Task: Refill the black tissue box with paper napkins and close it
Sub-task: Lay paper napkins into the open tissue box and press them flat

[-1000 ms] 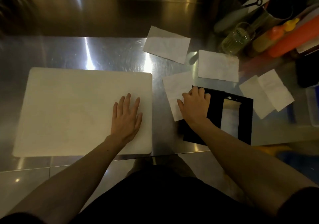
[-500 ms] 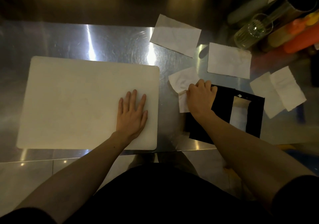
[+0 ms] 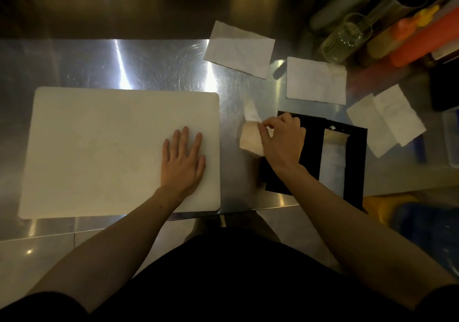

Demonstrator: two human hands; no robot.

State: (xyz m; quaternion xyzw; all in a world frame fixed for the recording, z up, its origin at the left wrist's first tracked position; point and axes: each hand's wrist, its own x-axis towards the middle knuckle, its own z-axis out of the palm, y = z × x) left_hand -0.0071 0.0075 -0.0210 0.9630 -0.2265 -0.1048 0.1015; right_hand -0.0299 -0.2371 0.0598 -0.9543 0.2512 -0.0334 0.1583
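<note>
The black tissue box [image 3: 355, 162] lies flat near the steel counter's front edge at the right, its long slot showing pale paper inside. My right hand [image 3: 282, 139] is over the box's left side, fingers pinched on a crumpled white napkin [image 3: 250, 133] lifted off the counter just left of the box. My left hand [image 3: 183, 162] rests flat, fingers apart, on the white cutting board [image 3: 99, 147]. Loose napkins lie flat behind the box: one at the back [image 3: 238, 48], one in the middle [image 3: 316, 80], and an overlapping pair on the right [image 3: 386, 119].
A glass jar [image 3: 344, 39], orange and yellow squeeze bottles [image 3: 419, 36] and dark containers crowd the back right corner. A clear plastic tub [image 3: 452, 138] sits at the right edge. Bare steel counter [image 3: 124, 63] lies behind the board. Yellow and blue items [image 3: 409, 215] sit below the counter's front edge.
My right hand has gathered the napkin that lay flat left of the box, crumpling and lifting it. My left hand stays flat on the board.
</note>
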